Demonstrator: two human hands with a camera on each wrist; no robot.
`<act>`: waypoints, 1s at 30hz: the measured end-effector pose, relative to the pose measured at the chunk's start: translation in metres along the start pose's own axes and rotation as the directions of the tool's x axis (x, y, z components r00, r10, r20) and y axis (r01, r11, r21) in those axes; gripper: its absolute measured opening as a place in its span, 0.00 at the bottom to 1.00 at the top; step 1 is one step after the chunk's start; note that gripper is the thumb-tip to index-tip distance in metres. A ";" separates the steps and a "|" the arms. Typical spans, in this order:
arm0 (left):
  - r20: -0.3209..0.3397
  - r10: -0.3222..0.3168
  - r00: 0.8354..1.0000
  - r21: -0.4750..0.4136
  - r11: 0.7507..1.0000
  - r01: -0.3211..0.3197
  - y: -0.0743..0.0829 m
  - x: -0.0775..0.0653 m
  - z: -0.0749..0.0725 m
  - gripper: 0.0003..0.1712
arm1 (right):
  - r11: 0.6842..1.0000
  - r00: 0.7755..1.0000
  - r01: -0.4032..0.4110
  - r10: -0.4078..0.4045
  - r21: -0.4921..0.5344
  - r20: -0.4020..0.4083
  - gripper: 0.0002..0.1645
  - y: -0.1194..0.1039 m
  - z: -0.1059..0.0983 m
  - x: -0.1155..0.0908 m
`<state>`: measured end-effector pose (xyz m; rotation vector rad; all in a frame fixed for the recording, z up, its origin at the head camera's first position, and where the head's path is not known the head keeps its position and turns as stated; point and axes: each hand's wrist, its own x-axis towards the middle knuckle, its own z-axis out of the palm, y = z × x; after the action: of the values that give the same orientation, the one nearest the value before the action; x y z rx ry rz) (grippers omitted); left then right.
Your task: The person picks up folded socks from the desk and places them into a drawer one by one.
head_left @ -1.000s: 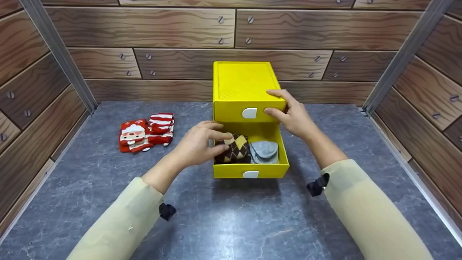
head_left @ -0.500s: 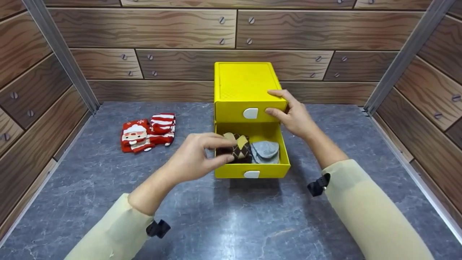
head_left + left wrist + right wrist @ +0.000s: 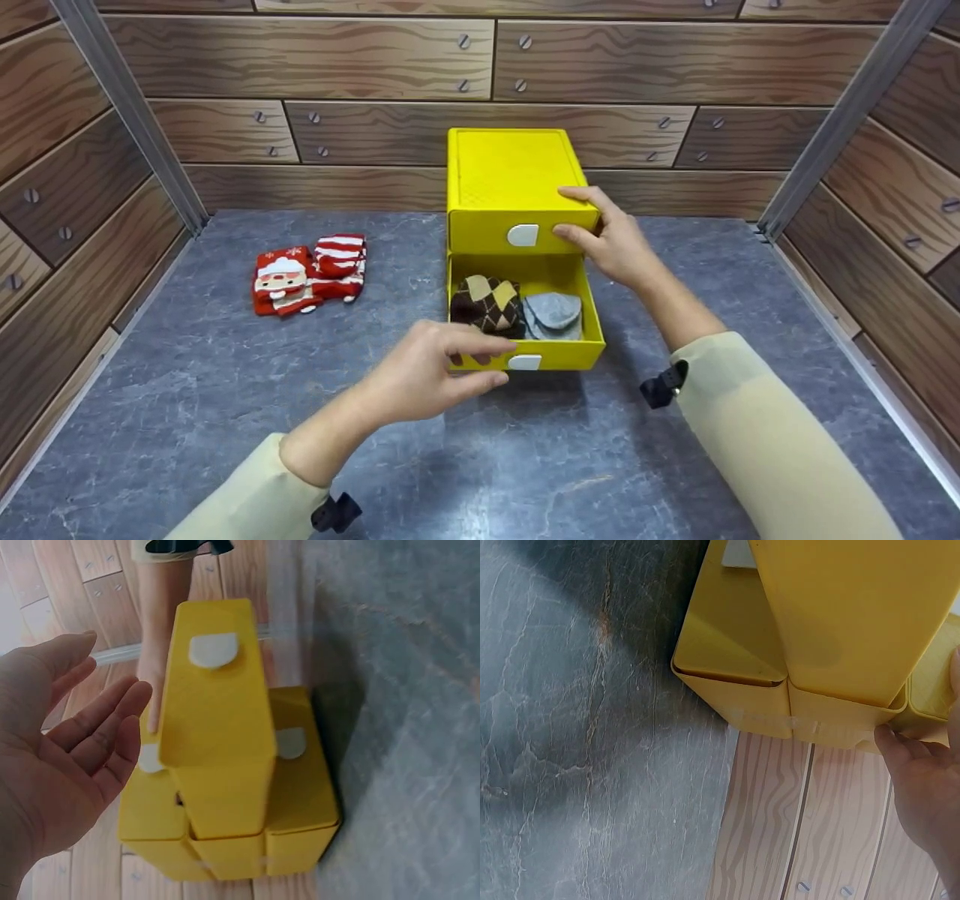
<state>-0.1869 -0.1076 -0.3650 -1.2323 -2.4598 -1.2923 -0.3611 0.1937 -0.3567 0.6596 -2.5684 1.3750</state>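
A yellow drawer unit (image 3: 517, 169) stands near the back wall, one drawer (image 3: 480, 360) below the top one pulled out. In it lie a folded brown-and-yellow argyle pair of socks (image 3: 487, 304), on the left, and a folded grey pair (image 3: 555, 311), on the right. My right hand (image 3: 621, 244) grips the unit's upper right front corner, thumb on the front, fingers on the top and side. My left hand (image 3: 431, 375) hovers in front of the drawer's left part, holding nothing; its thumb and fingers are apart in the left wrist view.
Folded red Santa socks (image 3: 307, 275) with striped cuffs lie on the grey marbled tabletop (image 3: 225, 390), left of the drawer unit. Wood-patterned walls (image 3: 375, 60) enclose the back and both sides. White half-round tabs (image 3: 523, 235) mark the drawer fronts.
My left hand has drawn back from over the argyle socks, down and toward me, to the drawer's front. The socks stay in the drawer. My right hand keeps its grip on the corner.
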 end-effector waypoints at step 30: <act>-0.162 -0.308 0.937 -0.203 0.940 0.274 -0.030 0.005 0.066 0.15 | 1.000 1.000 -0.003 0.003 0.011 -0.003 0.33 0.002 0.001 0.001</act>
<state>-0.1937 -0.0657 -0.4240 -0.7426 -2.4981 -1.6490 -0.3625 0.1937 -0.3589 0.6551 -2.5618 1.3915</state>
